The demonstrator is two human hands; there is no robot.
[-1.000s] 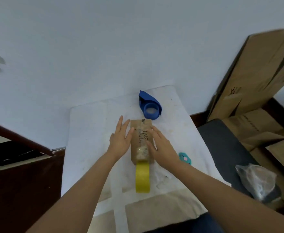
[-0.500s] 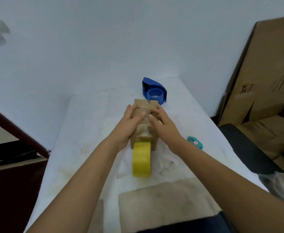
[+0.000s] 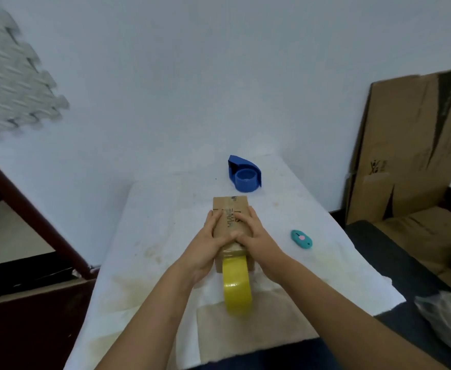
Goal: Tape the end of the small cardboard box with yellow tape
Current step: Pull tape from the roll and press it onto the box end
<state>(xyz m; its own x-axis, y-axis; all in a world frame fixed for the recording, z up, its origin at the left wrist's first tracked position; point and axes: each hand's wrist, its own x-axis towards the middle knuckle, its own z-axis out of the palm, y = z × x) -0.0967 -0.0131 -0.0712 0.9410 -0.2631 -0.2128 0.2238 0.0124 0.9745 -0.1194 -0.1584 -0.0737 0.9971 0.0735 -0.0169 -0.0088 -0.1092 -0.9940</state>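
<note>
The small cardboard box (image 3: 231, 206) lies lengthwise on the white-covered table (image 3: 165, 222). My left hand (image 3: 208, 244) wraps its left side and my right hand (image 3: 256, 236) its right side. The fingers lie flat on the top and the thumbs meet near the box's near end. A yellow tape roll (image 3: 237, 287) stands on edge just in front of the box. A strip of tape runs from the roll up the box's near end face and disappears under my thumbs.
A blue tape dispenser (image 3: 245, 174) sits beyond the box near the wall. A teal cutter (image 3: 301, 239) lies right of my right hand. Flattened cardboard sheets (image 3: 405, 145) lean at right, with a plastic bag (image 3: 448, 316) below them. Dark wooden furniture (image 3: 32, 316) stands at left.
Both hands slid along the box top toward its near end and now press there, thumbs together. The roll stays standing in front of the box. The camera view shifted.
</note>
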